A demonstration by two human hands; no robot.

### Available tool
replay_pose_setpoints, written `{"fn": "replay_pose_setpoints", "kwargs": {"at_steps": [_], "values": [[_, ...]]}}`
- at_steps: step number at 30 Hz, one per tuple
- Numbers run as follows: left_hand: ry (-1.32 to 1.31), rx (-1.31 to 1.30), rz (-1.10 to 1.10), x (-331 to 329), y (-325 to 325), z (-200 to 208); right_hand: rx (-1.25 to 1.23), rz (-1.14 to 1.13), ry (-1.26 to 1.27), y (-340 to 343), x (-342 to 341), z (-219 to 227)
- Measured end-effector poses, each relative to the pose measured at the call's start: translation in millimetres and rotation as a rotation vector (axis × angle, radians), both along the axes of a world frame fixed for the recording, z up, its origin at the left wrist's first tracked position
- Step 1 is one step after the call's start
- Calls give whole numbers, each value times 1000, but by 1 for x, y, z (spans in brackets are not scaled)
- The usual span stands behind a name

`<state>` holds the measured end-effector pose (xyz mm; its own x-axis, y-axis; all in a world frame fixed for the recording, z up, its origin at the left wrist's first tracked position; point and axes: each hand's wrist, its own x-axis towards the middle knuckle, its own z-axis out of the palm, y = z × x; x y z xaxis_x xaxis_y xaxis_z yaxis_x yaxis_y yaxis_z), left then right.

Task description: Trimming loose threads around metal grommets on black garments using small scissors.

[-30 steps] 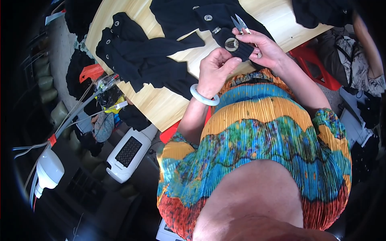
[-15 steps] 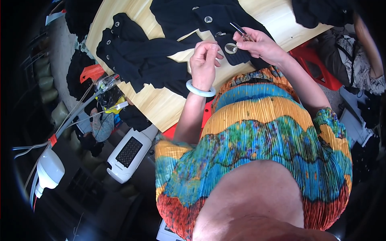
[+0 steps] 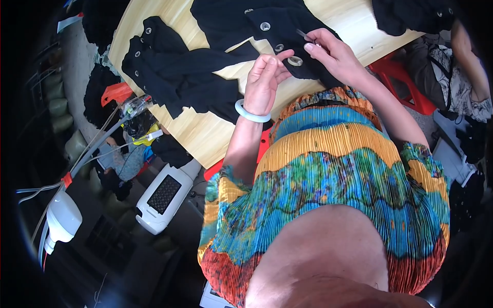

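Note:
A black knit garment [image 3: 221, 20] with a row of large round buttons lies spread over the wooden table. Its nearest button [image 3: 295, 61] sits close to the garment's edge, between my two hands. My left hand [image 3: 261, 84], with a pale bangle at the wrist, is raised beside that button. Its forefinger reaches right toward the button, the other fingers are loosely bent, and nothing shows in them. Over the garment, my right hand [image 3: 336, 56] is closed on small thread snips [image 3: 304, 35]. Only their thin blades stick out; the rest is hidden by the fingers.
Another black piece [image 3: 159, 66] with buttons covers the left of the wooden table [image 3: 200, 141]. A co-worker's arm [image 3: 470, 66] is at the far right, near a red stool [image 3: 403, 84]. Cables and a white lamp bulb [image 3: 64, 215] hang at the left.
My left forefinger has stretched out to the right from a pinch. My right hand has lifted slightly off the near button, and the snips have turned in its fingers.

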<state>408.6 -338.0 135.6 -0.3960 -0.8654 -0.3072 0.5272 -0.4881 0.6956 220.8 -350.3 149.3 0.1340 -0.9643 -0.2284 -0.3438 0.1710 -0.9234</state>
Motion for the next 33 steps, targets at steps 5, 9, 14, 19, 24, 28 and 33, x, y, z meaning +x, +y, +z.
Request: {"fn": "replay_pose_setpoints", "kwargs": {"at_steps": [5,9,14,19,24,28,33], "values": [[-11,11,-10,0,2,1,-215,409,313,4,-3,36],[-29,2,-42,-2,0,-2,-249,489,472,4,-2,42],[-124,-63,-70,-4,4,0,-270,495,500,1,5,45],[-251,-176,-100,-3,7,-2,-316,482,507,3,9,35],[-88,-88,-14,3,4,1,-69,85,122,-10,-6,6],[89,-35,10,9,-1,-2,97,-31,-111,-16,-13,-28],[189,-52,52,10,-2,0,282,-61,-147,4,-6,-20]]}}
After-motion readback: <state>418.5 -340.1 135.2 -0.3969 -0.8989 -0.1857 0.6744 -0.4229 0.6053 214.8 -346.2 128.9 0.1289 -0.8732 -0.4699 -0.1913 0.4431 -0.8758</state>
